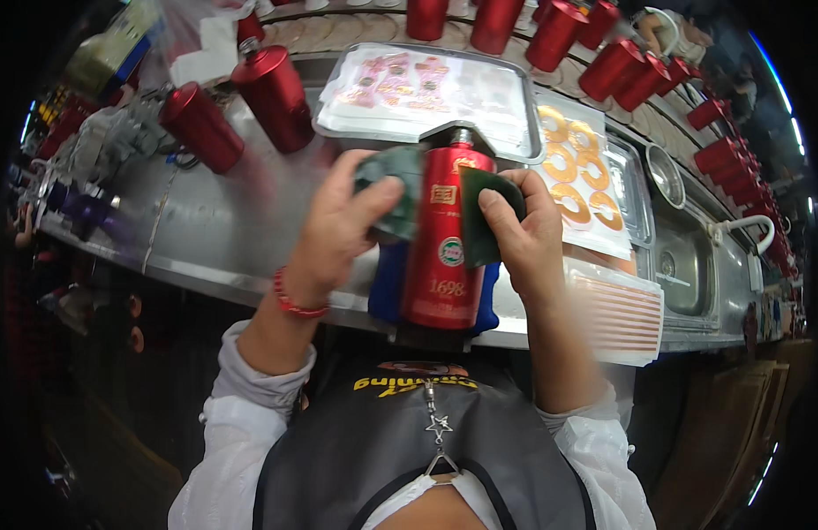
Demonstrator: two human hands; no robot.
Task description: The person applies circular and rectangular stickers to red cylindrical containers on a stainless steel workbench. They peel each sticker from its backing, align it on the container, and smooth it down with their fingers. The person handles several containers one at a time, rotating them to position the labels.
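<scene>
A red bottle [440, 274] with gold marks and a small round green-and-white emblem lies in front of me, its neck pointing away, on a blue cloth [387, 287]. My left hand [334, 225] pinches a dark green flexible scraper [395, 172] at the bottle's left side; it is somewhat blurred. My right hand [532, 230] grips another dark green scraper [482, 219], whose flat face meets the bottle's right side. A dark angled metal piece [475, 132] is behind the neck.
A steel tray [537, 132] of printed transfer sheets stands beyond the bottle. Sheets with gold rings [568, 199] and striped sheets [614, 305] lie right, before a sink [687, 265]. Two red bottles [272, 97] stand left; several more line a curved conveyor [347, 28] behind.
</scene>
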